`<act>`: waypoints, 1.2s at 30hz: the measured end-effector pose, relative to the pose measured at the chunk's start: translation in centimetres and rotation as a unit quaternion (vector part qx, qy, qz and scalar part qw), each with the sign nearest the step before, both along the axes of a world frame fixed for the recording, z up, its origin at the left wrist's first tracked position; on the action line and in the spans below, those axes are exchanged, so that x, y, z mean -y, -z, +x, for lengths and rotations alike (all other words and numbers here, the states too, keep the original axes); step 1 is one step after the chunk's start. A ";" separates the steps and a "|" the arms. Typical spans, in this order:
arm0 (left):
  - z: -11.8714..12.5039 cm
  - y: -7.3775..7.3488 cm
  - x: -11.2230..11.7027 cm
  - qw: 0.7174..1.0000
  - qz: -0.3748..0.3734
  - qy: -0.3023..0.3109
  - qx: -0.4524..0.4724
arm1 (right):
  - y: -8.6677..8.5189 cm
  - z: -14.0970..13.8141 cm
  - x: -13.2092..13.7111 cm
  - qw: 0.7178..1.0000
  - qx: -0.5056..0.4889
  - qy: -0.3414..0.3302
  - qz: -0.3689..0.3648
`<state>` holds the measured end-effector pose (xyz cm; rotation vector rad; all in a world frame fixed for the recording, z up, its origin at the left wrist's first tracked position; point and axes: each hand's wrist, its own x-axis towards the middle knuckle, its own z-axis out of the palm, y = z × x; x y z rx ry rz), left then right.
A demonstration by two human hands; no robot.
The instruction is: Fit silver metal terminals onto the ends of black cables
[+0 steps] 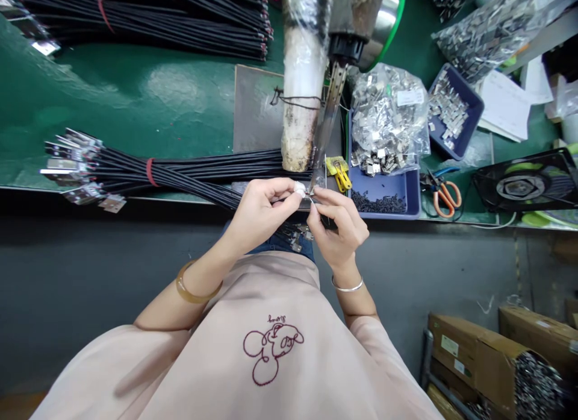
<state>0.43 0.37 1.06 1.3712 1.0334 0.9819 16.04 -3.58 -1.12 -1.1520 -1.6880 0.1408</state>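
Note:
My left hand (264,208) is closed in a pinch, with a white cover on a fingertip (299,189). Close beside it, my right hand (339,222) pinches a thin pale strand, like a wire (311,199). A small shiny metal piece (309,194) lies between the two sets of fingertips; which fingers grip it is unclear. Both hands are at the bench's front edge, just below a metal tool arm (329,115). Black cables (194,170) tied with a red band (150,172) run to the left, ending in metal connectors (70,164). More connectors (295,236) hang beneath my hands.
A wrapped white tube (298,125) comes down above my hands. To the right are a blue tray (413,197) with a bag of metal shells (386,109), a yellow clip (342,176), orange-handled pliers (446,198) and a fan (526,182). Another cable bundle (153,22) lies at the back left.

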 end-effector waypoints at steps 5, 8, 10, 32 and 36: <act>-0.1 -0.1 0.1 1.000 0.009 0.003 -0.006 | 0.0 0.1 0.1 0.998 0.041 0.023 0.032; -0.3 0.1 0.1 1.000 0.018 0.011 -0.014 | -0.4 0.0 0.1 0.997 0.059 0.027 0.038; -0.4 0.2 0.2 0.999 0.027 0.022 -0.028 | -0.7 0.0 0.2 0.997 0.054 0.032 0.035; 0.4 -0.3 0.4 0.997 0.021 -0.055 -0.050 | -2.3 0.0 -0.3 0.995 0.003 0.014 -0.096; 0.6 -0.7 0.3 0.996 0.037 -0.070 -0.045 | -2.4 0.1 -0.6 0.997 0.014 0.017 -0.079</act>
